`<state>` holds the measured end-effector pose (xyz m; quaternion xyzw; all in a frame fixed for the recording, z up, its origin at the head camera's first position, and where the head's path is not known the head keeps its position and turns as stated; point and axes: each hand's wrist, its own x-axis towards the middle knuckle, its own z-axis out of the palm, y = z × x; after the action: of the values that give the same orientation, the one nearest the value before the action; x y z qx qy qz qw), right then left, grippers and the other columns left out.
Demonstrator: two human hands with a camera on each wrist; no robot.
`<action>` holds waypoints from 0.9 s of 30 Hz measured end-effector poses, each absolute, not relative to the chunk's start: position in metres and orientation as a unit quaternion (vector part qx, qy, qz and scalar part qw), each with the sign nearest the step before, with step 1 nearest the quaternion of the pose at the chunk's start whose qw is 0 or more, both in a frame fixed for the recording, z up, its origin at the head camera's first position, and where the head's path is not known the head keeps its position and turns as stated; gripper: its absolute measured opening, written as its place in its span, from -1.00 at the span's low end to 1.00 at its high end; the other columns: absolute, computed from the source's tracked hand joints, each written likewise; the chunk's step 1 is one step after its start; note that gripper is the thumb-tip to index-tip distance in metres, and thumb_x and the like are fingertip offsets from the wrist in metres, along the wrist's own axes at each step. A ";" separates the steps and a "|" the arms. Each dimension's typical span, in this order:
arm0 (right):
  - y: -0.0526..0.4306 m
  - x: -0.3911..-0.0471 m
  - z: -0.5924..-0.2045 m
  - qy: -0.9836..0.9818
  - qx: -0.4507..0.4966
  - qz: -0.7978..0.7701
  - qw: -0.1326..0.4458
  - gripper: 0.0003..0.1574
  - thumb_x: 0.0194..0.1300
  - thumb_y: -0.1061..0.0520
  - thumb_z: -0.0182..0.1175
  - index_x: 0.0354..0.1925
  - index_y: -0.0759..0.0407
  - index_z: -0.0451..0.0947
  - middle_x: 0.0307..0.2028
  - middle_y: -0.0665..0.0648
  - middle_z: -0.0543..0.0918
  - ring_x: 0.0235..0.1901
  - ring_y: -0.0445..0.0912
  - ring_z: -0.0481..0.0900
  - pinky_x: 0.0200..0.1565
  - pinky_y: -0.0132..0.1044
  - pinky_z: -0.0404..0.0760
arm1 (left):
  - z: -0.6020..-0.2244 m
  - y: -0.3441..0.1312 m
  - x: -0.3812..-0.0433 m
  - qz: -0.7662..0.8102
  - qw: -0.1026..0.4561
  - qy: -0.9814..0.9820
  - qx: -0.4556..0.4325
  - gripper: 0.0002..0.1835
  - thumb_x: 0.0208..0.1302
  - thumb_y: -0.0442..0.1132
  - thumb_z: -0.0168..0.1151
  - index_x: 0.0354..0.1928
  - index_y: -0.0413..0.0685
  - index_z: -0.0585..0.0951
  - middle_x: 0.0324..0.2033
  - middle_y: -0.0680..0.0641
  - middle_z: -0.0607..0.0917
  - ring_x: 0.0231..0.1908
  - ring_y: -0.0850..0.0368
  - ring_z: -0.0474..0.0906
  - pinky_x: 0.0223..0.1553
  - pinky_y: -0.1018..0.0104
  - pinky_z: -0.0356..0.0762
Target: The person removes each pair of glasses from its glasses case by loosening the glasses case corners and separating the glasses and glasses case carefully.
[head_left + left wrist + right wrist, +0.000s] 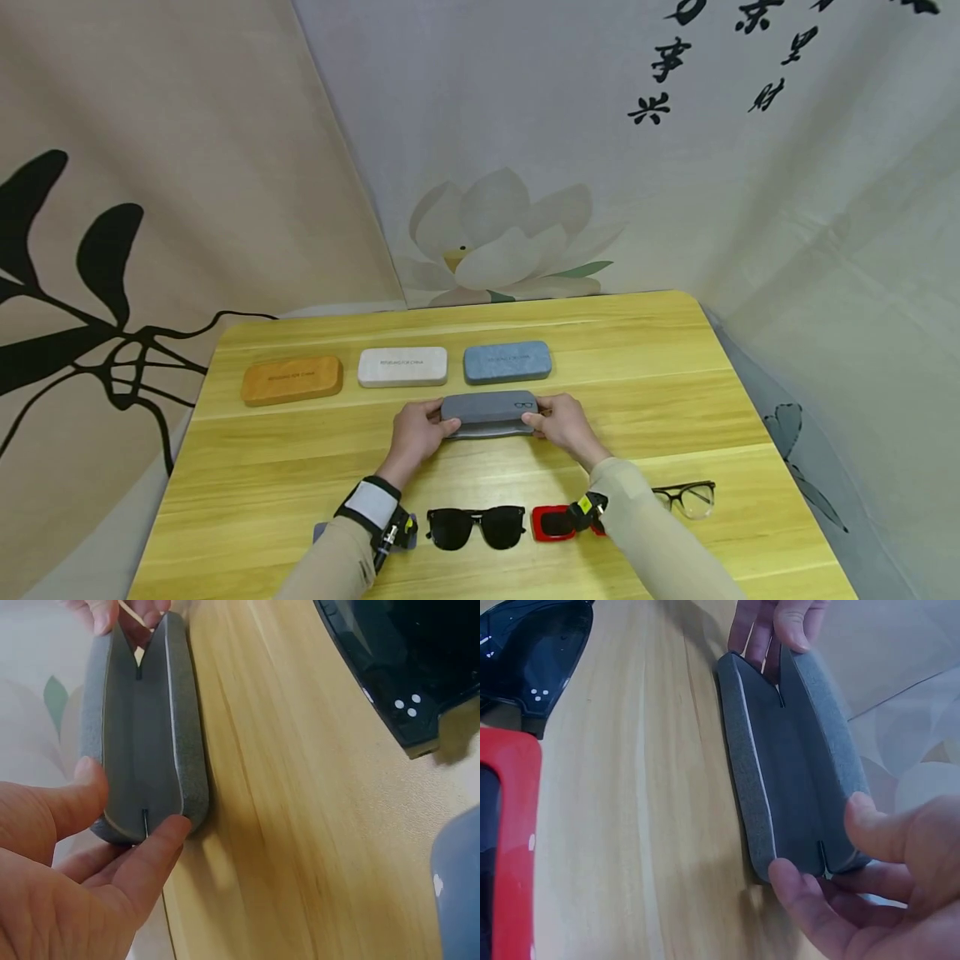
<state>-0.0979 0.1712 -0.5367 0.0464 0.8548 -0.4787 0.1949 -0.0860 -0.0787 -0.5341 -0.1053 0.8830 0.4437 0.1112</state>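
Note:
A grey glasses case (489, 407) with a small spectacles mark on its lid is held between two hands over the middle of the table. My left hand (417, 429) grips its left end, and my right hand (564, 423) grips the right end, thumbs towards the front. Both wrist views show the case partly opened, its lid and base parted in a V. Its grey lining (139, 742) is bare. In the right wrist view, one fingertip (784, 874) rests on the edge of the case's lower half.
Behind the hands lie an orange case (292, 379), a white case (402, 367) and a blue case (507, 362). Nearer are black sunglasses (452, 530), red-framed sunglasses (551, 525) under the right wrist, clear glasses (697, 502) by the right sleeve, and a bluish item (319, 531) mostly hidden by the left wrist.

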 end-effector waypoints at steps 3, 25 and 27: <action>0.171 -0.097 -0.537 0.860 0.044 -0.472 0.189 -0.42 0.43 0.17 0.31 0.32 0.38 0.52 0.09 0.38 0.70 -0.26 0.03 0.79 -0.17 -0.08 0.76 | -0.534 -0.079 -0.085 0.442 0.110 0.884 -0.105 -0.43 0.26 -0.26 0.50 0.27 -0.35 0.59 0.09 -0.34 0.71 0.09 -0.20 0.69 0.04 0.03 0.69; 0.170 -0.096 -0.545 0.884 0.032 -0.435 0.168 -0.40 0.35 0.19 0.40 0.28 0.40 0.55 0.07 0.34 0.73 -0.19 -0.09 0.71 -0.29 -0.29 0.62 | -0.547 -0.081 -0.079 0.423 0.074 0.900 -0.077 -0.36 0.12 -0.28 0.58 0.26 -0.32 0.61 0.03 -0.32 0.74 -0.02 -0.16 0.75 -0.04 0.03 0.72; 0.170 -0.095 -0.545 0.885 0.029 -0.433 0.165 -0.40 0.34 0.18 0.40 0.27 0.41 0.56 0.08 0.34 0.72 -0.12 -0.05 0.70 -0.27 -0.28 0.60 | -0.548 -0.081 -0.079 0.422 0.074 0.900 -0.079 -0.35 0.12 -0.28 0.58 0.26 -0.31 0.61 0.02 -0.31 0.75 -0.01 -0.16 0.75 -0.04 0.03 0.72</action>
<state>-0.0951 0.1701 -0.5451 0.0295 0.8854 -0.4334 0.1652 -0.0785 -0.0809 -0.5476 -0.0790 0.8999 0.4225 0.0737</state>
